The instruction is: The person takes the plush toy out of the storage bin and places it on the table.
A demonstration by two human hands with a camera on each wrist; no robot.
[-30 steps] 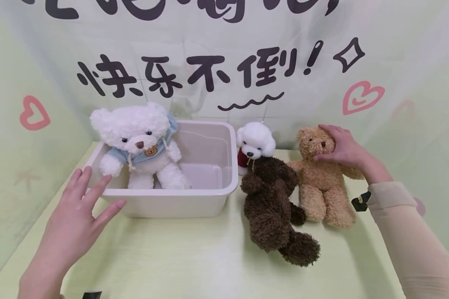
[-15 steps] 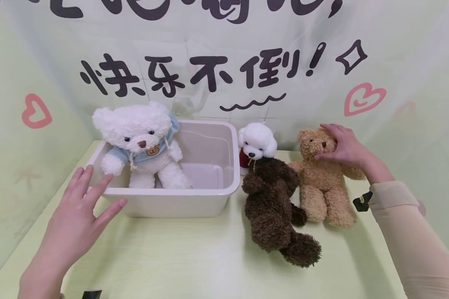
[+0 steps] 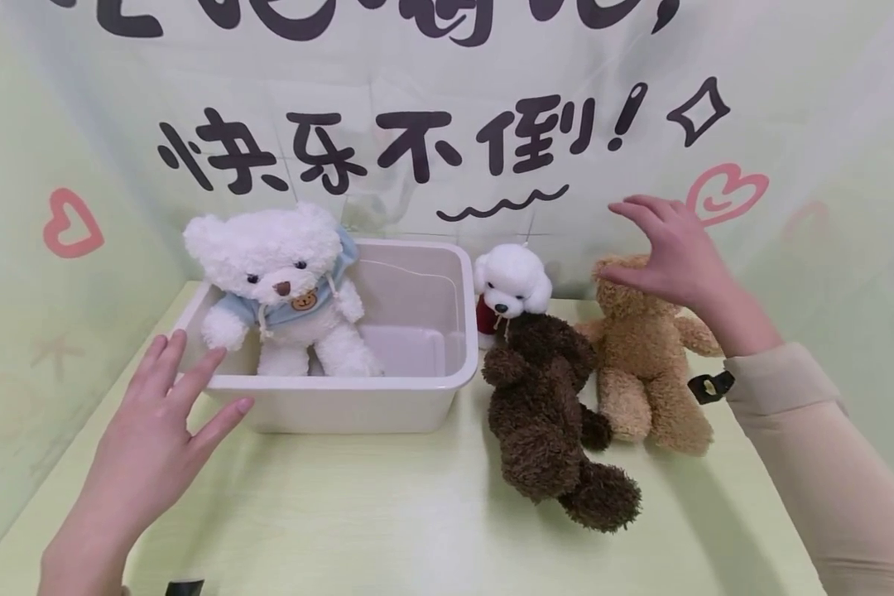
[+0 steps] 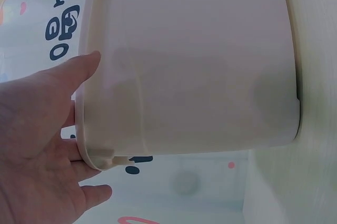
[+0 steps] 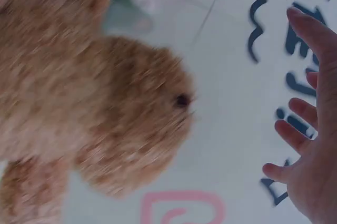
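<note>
My left hand is at the left front corner of a beige plastic bin, its fingers spread. In the left wrist view, the thumb and fingers lie along the bin's rim. Sitting in the bin's left half is a white teddy bear in a blue hoodie. My right hand is raised over the head of a tan teddy bear, fingers apart and gripping nothing. The right wrist view shows a gap between that hand and the tan bear's blurred head.
Between the bin and the tan bear, a dark brown plush lies on the pale table. Behind it stands a white plush dog in red. A printed curtain hangs close behind the bin and toys.
My right hand has let go of the tan bear's head and lifted up from it. The tan bear has tipped slightly. My left hand stays at the bin.
</note>
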